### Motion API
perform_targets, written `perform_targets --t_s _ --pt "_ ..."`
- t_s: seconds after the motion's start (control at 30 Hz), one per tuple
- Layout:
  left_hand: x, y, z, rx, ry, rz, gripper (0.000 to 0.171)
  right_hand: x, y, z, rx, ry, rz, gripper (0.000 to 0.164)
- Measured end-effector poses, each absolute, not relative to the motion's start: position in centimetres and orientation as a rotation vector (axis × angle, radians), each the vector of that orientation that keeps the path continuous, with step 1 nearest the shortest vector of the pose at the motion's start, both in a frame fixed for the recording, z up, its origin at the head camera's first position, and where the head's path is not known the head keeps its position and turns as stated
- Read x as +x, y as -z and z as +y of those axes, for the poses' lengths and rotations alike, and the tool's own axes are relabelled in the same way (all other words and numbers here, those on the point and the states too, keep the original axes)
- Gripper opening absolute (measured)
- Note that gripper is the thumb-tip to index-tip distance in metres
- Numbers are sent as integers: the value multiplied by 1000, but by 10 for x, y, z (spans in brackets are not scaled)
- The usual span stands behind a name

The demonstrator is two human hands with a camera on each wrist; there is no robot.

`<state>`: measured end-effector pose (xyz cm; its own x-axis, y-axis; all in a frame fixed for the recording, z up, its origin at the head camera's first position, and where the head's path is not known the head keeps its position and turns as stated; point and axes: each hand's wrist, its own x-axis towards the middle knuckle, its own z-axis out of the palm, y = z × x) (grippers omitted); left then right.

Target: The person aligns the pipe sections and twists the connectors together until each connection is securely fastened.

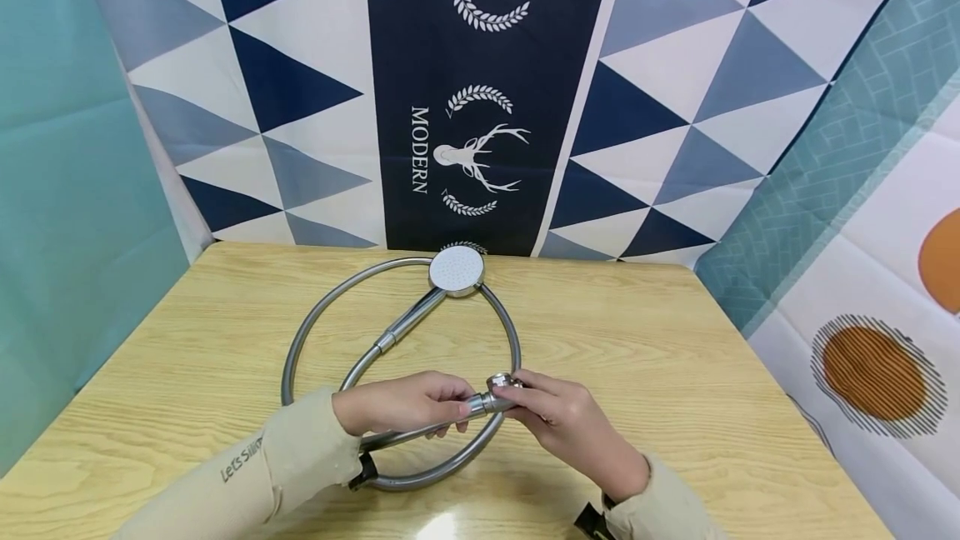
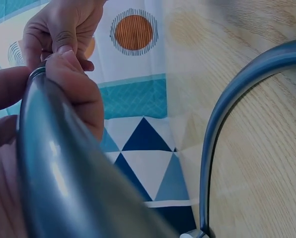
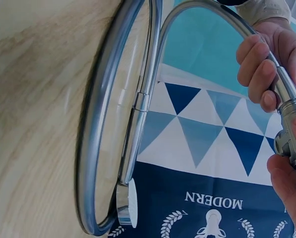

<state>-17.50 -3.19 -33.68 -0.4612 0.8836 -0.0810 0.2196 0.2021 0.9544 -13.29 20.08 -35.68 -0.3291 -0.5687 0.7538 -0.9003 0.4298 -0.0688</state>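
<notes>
A grey metal shower hose (image 1: 291, 357) loops over the table, joined at one end to a shower head (image 1: 457, 269) with a white round face. My left hand (image 1: 411, 403) grips the hose's other end, fingers curled round its smooth chrome sleeve (image 3: 285, 85). My right hand (image 1: 558, 415) pinches a small chrome shower fitting (image 1: 499, 382) between thumb and fingers. Fitting and sleeve meet end to end, in line, in the right wrist view. Both are held up in front of the hose loop. My right fingers cover part of the fitting.
The wood-grain table (image 1: 622, 348) lies under everything. A patterned cloth (image 1: 472, 107) hangs behind its far edge, with a teal cloth (image 1: 82, 190) at the left and another printed cloth (image 1: 885, 290) at the right. The shower head lies near the far edge.
</notes>
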Motion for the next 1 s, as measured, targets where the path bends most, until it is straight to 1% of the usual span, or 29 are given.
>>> perform_targets --t_s 0.17,0.43,0.63,0.8,1.0 --pt "-174 340 -32 1020 -1315 1817 20 -132 361 201 1223 -691 -2019 31" --pt "-168 346 -39 1007 -1392 1885 8 -129 365 196 1266 -733 -2003 29" --pt "-163 345 -40 954 -1404 1838 15 -129 366 196 1272 -712 -1997 28" --pt "-161 341 -42 880 -1352 1816 27 -128 367 196 1284 -666 -1993 27" --pt "-162 342 -39 913 -1384 1847 24 -127 366 198 1244 -639 -2007 29"
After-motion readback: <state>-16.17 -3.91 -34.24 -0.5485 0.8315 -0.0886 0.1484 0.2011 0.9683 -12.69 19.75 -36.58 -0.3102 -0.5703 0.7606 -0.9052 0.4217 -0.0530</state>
